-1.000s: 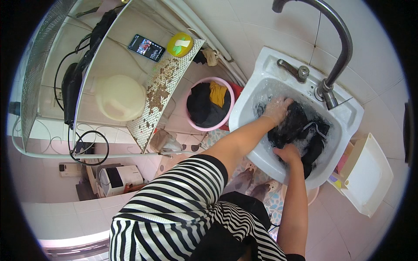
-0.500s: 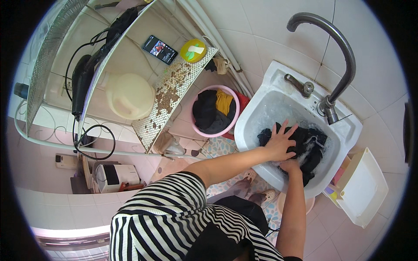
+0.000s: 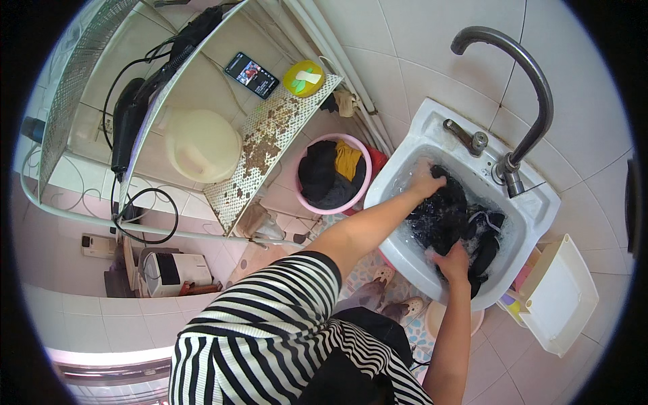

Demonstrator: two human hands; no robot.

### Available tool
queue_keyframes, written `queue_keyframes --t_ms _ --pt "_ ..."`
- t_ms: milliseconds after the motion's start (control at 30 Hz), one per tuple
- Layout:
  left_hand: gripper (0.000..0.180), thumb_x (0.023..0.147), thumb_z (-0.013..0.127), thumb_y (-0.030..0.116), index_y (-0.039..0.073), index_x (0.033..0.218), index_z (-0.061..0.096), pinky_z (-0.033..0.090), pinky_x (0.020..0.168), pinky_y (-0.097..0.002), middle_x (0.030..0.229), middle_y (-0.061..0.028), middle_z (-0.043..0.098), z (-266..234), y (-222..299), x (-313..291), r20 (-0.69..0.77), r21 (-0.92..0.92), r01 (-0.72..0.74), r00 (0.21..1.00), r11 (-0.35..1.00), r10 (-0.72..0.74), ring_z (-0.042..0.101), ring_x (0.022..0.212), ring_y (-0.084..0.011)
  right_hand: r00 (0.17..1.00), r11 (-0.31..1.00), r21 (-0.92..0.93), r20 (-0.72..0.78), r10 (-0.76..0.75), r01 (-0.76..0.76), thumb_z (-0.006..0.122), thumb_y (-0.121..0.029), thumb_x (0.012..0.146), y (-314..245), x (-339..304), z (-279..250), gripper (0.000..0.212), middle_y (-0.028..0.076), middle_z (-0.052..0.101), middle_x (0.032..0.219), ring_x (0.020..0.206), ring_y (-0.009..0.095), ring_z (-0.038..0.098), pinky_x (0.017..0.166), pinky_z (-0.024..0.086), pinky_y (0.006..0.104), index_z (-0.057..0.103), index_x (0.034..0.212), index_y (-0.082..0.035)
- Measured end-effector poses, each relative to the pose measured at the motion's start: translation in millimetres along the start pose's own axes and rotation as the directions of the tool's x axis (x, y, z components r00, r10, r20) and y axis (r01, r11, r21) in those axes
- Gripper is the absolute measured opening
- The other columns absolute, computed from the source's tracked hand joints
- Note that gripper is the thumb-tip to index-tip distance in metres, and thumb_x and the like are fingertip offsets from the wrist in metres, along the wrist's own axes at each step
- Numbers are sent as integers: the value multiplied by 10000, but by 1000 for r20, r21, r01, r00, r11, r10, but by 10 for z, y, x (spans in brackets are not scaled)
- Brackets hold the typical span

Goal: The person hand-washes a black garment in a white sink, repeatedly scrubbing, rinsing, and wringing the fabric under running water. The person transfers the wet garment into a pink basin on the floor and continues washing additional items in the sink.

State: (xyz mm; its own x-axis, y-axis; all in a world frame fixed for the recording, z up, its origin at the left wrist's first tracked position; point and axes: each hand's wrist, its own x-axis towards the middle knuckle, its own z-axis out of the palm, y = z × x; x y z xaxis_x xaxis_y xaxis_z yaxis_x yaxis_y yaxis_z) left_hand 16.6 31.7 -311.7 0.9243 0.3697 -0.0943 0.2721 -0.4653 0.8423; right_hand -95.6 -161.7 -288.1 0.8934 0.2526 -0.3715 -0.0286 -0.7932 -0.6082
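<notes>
Dark wet clothing (image 3: 442,212) lies in sudsy water inside the white sink (image 3: 383,233). At the sink's far left part, my left hand (image 3: 426,179) is closed on the edge of a black garment, its fingertips partly under water. My right hand (image 3: 453,262) grips the same black cloth at the near side, thumb apart and the other fingers hidden by fabric and water. A dark piece with a pale drawstring (image 3: 486,221) floats to the right of my hands.
A curved metal faucet (image 3: 540,88) and its lever (image 3: 466,137) rise behind the sink. Left of it stands a pink basin (image 3: 368,182) of clothes. A rusty rack (image 3: 260,145) holds a phone (image 3: 251,75) and a yellow soap dish (image 3: 304,79). A cream plastic shelf (image 3: 563,297) stands right.
My left hand has moved from the middle of the clothing to the far left of the sink and closed on the cloth. The black garment is now spread between my hands.
</notes>
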Motion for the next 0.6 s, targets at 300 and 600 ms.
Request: queue_keyframes --t_ms 300,600 --pt "440 743 647 449 190 1099 644 207 1037 -571 1316 -127 461 -347 463 -1063 459 259 -582 776 771 432 316 1274 -373 983 976 -218 175 48 -9 745 -521 610 48 275 233 865 218 589 1119 1057 347 564 886 465 406 477 1234 15" --pt "360 723 669 290 131 1042 619 426 884 -492 1225 -164 498 336 -44 -188 410 529 -458 875 715 257 488 1114 -379 989 962 -273 147 20 21 666 -489 697 -30 146 206 719 259 465 1284 1174 364 475 972 399 426 532 1206 0"
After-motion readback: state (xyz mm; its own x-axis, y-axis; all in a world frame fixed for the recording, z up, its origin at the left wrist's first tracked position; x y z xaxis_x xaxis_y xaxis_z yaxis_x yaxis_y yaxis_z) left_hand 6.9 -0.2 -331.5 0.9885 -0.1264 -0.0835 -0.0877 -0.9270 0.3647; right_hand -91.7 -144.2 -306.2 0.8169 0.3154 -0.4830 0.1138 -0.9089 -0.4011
